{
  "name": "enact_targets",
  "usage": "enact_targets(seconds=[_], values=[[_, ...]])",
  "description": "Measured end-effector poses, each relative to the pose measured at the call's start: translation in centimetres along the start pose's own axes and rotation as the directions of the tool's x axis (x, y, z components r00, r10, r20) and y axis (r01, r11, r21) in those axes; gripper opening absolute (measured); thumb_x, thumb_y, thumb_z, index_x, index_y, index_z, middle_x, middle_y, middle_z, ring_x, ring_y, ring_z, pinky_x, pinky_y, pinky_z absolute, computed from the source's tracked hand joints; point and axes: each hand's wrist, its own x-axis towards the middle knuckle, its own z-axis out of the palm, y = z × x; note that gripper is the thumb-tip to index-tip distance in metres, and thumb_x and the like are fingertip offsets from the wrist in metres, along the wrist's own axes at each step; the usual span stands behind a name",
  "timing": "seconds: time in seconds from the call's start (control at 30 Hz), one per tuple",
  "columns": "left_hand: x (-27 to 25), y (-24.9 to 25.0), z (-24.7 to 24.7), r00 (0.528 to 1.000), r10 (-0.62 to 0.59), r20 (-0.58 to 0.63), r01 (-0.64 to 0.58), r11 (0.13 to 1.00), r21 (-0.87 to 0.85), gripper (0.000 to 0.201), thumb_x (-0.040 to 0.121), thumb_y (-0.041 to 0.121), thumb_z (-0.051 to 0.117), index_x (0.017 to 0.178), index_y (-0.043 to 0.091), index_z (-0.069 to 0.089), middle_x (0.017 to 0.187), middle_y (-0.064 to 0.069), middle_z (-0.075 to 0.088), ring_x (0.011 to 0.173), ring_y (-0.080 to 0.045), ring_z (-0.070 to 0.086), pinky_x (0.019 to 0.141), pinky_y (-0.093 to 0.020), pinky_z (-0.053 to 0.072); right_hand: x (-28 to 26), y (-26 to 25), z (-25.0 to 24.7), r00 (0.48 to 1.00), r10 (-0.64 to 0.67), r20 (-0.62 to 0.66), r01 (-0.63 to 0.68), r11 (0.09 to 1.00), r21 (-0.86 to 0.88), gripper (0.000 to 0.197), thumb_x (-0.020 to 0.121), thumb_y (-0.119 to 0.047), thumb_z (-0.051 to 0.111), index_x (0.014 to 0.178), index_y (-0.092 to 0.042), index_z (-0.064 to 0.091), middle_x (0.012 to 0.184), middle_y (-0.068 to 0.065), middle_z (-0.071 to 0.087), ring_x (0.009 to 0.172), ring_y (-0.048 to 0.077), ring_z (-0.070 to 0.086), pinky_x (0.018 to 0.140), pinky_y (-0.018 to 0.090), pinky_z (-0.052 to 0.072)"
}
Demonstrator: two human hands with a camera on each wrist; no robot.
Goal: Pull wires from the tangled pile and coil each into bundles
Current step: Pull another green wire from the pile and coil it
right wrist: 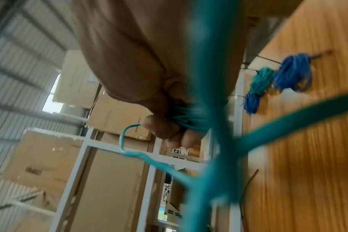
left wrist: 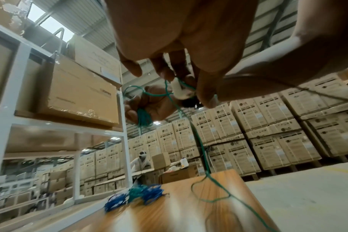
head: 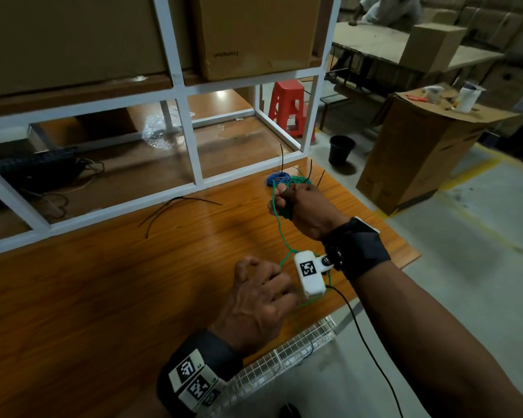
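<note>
Gripped a part-wound coil of thin green wire (head: 285, 211) in right hand (head: 307, 208) fingers at one o'clock on the wooden desk (head: 103, 282), while left hand (head: 255, 306) fingers pinched the trailing strand taut for tidy winding.

The left hand (left wrist: 189, 39) fills the top of the left wrist view, fingertips (left wrist: 207, 100) pinched on a green wire (left wrist: 201, 147). Beyond it the right hand (left wrist: 149, 106) grips a bunch of green loops. The wire drops to the wooden table (left wrist: 189, 216) and curls there in a loose loop. Farther back on the table lie wire bundles (left wrist: 137, 196) — blue and green, blurred. A white rack (left wrist: 123, 141) with a cardboard box (left wrist: 77, 94) stands to the left — stacked cartons (left wrist: 268, 133) behind.
</note>
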Motion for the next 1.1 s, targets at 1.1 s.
enact_targets(seconds=[1.1], values=[[6.4, -3.7, -2.2, 0.629, -0.612, 0.48, 0.636, 0.048, -0.771, 0.03, 0.087, 0.021, 0.077, 0.115, 0.015, 0.069, 0.107, -0.006, 0.075, 0.106, -0.022, 0.068, 0.095, -0.04, 0.055, -2.5, -1.0, 2.1, 0.985, -0.169, 0.041, 0.166, 0.984, 0.061, 0.026, 0.111, -0.016, 0.043, 0.095, -0.004, 0.059, 0.073, 0.01, 0.063, 0.09, 0.026, 0.066, 0.084, 0.033, 0.058]])
